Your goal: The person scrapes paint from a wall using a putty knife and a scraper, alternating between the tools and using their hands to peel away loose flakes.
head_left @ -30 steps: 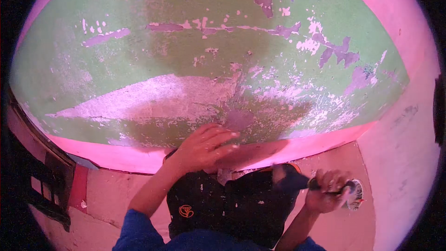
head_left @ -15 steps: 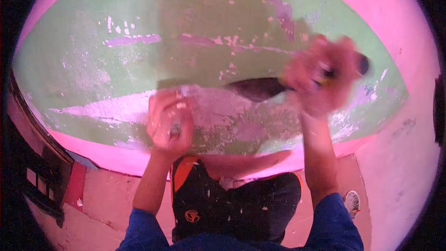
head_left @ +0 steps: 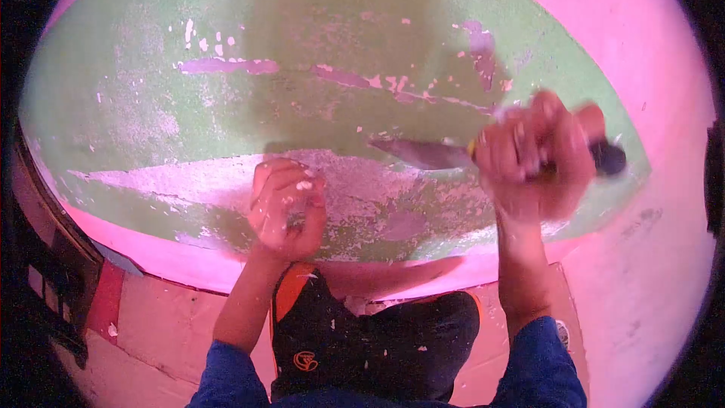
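My right hand is wrapped round the dark handle of a putty knife. Its grey blade points left across the green painted wall, over a patch where paint is gone. Yellow shows where blade meets handle. On the left, my left hand is curled closed in front of the pale bare patch. White flakes and a grey smudge mark its back. I cannot tell what, if anything, lies within its fingers.
Pink wall borders the green area. Below are my dark shorts, speckled with chips, and a pinkish floor. A dark slatted object stands at lower left. A small roundish white thing is partly behind my right sleeve.
My right hand has shifted slightly right and down with the putty knife, its blade now at a flatter slant. My left hand, still curled, sits a little lower and to the right.
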The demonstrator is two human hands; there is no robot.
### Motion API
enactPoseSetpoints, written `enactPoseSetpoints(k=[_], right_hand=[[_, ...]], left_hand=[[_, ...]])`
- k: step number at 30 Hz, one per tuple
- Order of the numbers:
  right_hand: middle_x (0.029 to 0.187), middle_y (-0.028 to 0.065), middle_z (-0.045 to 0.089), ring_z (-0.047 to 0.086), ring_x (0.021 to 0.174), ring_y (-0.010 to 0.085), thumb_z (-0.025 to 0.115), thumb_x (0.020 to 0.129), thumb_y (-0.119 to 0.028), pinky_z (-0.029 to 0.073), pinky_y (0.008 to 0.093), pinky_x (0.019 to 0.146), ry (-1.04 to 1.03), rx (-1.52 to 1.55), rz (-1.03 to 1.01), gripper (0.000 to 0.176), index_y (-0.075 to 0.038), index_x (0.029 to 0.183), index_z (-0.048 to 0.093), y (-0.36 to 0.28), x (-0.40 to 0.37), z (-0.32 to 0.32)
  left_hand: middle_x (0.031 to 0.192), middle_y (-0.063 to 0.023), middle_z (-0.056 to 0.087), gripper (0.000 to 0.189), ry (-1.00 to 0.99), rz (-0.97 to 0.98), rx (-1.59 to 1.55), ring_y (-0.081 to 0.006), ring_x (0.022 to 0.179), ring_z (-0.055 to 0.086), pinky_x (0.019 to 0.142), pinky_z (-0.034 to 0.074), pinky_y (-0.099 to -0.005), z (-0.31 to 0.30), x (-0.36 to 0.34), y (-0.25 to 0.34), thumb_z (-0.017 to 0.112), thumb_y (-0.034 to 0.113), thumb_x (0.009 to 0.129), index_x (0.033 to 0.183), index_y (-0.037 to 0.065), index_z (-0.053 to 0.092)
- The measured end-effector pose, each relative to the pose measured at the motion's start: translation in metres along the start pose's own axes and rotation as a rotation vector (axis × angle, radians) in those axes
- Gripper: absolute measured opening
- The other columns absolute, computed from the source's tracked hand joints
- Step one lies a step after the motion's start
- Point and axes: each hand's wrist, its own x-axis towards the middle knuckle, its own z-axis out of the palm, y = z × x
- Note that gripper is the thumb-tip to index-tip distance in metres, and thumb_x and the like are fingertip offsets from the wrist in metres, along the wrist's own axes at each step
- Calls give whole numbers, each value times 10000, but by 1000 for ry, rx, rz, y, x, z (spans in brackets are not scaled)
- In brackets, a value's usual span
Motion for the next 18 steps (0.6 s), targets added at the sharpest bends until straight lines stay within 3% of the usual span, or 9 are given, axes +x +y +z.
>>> enactPoseSetpoints(k=[3, 4, 6, 7, 10, 12, 14, 16, 18], right_hand=[[528, 13, 359, 265, 362, 68, 482, 834, -228, 243, 210, 351, 148, 342, 102, 286, -113, 613, 341, -54, -4, -30], [598, 40, 463, 282, 377, 53, 453, 833, -242, 244, 208, 368, -23, 206, -230, 279, -102, 603, 380, -52, 4, -34], [636, 59, 527, 361, 391, 70, 448, 826, -206, 338, 193, 405, 428, -99, -383, 242, -92, 613, 433, -37, -22, -9], [636, 59, 527, 361, 391, 70, 448, 826, -206, 338, 193, 405, 445, -117, -406, 242, -92, 613, 433, -37, -39, -13], [760, 59, 539, 481, 623, 151, 635, 718, -253, 435, 315, 583, -28, -444, -408, 193, -118, 652, 512, -33, -108, -29], [842, 59, 547, 561, 778, 205, 760, 646, -284, 500, 396, 702, -337, -682, -344, 247, -136, 679, 565, -41, -147, -35], [928, 44, 533, 530, 901, 222, 793, 573, -327, 457, 444, 799, -248, -964, -149, 294, -162, 730, 608, -48, -169, -27], [1044, 67, 497, 467, 1032, 254, 795, 556, -348, 377, 475, 898, -238, -1140, -120, 316, -178, 761, 625, -52, -201, -32], [1117, 113, 460, 411, 1102, 292, 802, 553, -316, 316, 489, 936, 6, -1291, 294, 296, -174, 746, 628, -62, -215, -28]], left_hand=[[782, -123, 574, 172, -23, 63, -4, -272, 732, 555, 662, 457, -373, -5, -5, 3, 568, -67, 680, 814, 23, 511], [808, -120, 573, 176, -8, -83, -35, -260, 763, 554, 670, 456, -362, -4, -13, 5, 562, -66, 696, 835, 25, 503], [884, -114, 573, 164, 35, -503, -310, -233, 834, 547, 701, 451, -335, 3, -27, 30, 546, 5, 761, 915, 23, 495], [934, -112, 572, 178, 66, -771, -545, -217, 875, 542, 725, 446, -320, 15, -32, 50, 536, 74, 810, 974, 19, 495], [1080, -117, 534, 493, -489, -1371, -1319, -202, 976, 522, 834, 427, -328, 29, -21, 87, 383, 423, 895, 1189, 30, 421], [1109, -120, 523, 595, -637, -1540, -1552, -202, 997, 518, 860, 423, -335, 52, -19, 109, 319, 515, 894, 1243, 38, 385], [1122, -122, 507, 645, -719, -1708, -1647, -200, 1019, 507, 869, 429, -330, 77, -15, 130, 279, 565, 880, 1266, 54, 359], [1118, -155, 502, 724, -841, -1655, -1623, -244, 1026, 504, 878, 428, -380, 105, -28, 140, 201, 609, 864, 1286, 29, 306], [1054, -135, 520, 651, -844, -1750, -1468, -218, 979, 514, 855, 433, -374, 125, -38, 150, 189, 550, 899, 1257, 32, 349]])
